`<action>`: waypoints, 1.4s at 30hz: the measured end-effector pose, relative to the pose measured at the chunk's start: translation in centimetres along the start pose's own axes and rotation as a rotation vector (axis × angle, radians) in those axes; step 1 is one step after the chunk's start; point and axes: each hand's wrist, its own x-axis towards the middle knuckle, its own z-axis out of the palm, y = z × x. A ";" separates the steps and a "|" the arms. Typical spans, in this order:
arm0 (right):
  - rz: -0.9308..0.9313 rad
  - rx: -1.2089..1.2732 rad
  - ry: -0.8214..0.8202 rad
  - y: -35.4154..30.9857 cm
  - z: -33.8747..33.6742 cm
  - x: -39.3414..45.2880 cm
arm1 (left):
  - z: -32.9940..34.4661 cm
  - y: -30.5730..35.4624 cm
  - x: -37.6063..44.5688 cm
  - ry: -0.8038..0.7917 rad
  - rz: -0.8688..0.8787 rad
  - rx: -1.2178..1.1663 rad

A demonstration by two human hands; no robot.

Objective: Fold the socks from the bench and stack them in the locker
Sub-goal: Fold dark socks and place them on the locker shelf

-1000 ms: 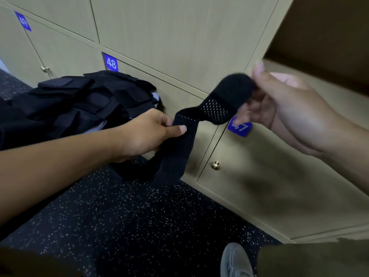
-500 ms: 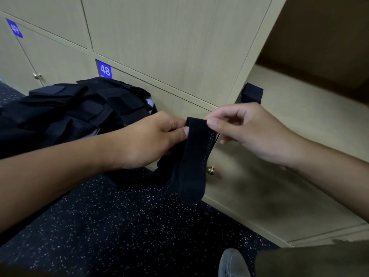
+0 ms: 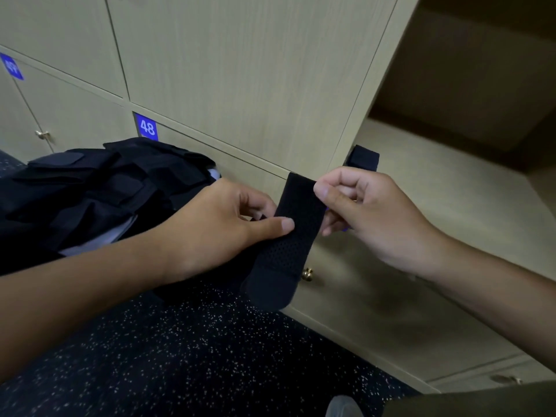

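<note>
At centre, before the lockers: a black sock [image 3: 288, 236] hangs doubled over between both hands, fold at 12 o'clock, loose ends at 6 o'clock.
Left hand [image 3: 216, 230]: comes in from 9 o'clock; thumb lies flat across the sock's front near mid-length, the other fingers [image 3: 255, 203] curled behind its left edge, so the sock is pinched between them.
Right hand [image 3: 370, 212]: comes in from 3 o'clock; fingers tightly curled, thumb tip pressed on the sock's upper right edge just under the fold, pinching it against the forefinger.
Sock surface: mesh panel around the middle, plain band at the lower end.
Second sock [image 3: 364, 157]: a dark folded piece at 1 o'clock from the hands, sitting at the front left corner of the open locker [image 3: 451, 188].
Bag [image 3: 90, 191]: black, at 9 o'clock, lying on the dark speckled tabletop [image 3: 180, 356], partly behind the left forearm.
Locker doors: label 48 [image 3: 146, 125] at 11 o'clock; a brass knob [image 3: 307, 273] just right of the sock's lower end.
Shoe [image 3: 343, 406]: grey toe at 6 o'clock.
</note>
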 end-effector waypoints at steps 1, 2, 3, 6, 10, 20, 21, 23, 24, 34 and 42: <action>0.003 0.020 0.010 0.0 -0.1 -0.2 | 0.1 0.0 0.1 0.004 -0.008 -0.004; 0.011 0.040 0.016 0.0 -0.1 -0.4 | 0.3 0.0 0.1 0.008 -0.017 -0.024; 0.022 0.061 0.016 0.0 -0.1 -0.6 | 0.4 0.2 0.1 0.013 -0.030 -0.056; 0.063 0.126 -0.013 0.2 -0.2 -1.0 | 0.9 0.5 0.1 0.038 -0.052 -0.153; 0.094 0.120 -0.061 0.6 -0.1 -1.6 | 1.2 0.7 0.1 0.096 -0.056 -0.182; 0.019 -0.031 0.199 -0.3 -2.3 -2.1 | 1.3 1.0 0.3 0.142 -0.086 -0.104; 0.019 -0.037 0.254 -0.4 -3.1 -2.1 | 1.2 1.1 0.3 0.140 -0.086 -0.080; 0.021 0.024 0.375 -0.1 -4.7 -1.7 | 1.2 1.2 0.2 0.139 -0.080 -0.044; 0.021 0.058 0.437 0.1 -5.6 -1.3 | 1.2 1.2 0.2 0.136 -0.075 -0.036; 0.397 0.401 0.529 4.4 -10.2 6.8 | 2.0 1.0 1.0 0.104 -0.078 0.102; 0.413 0.295 0.670 5.6 -10.1 10.7 | 1.7 0.4 1.2 0.104 -0.064 0.078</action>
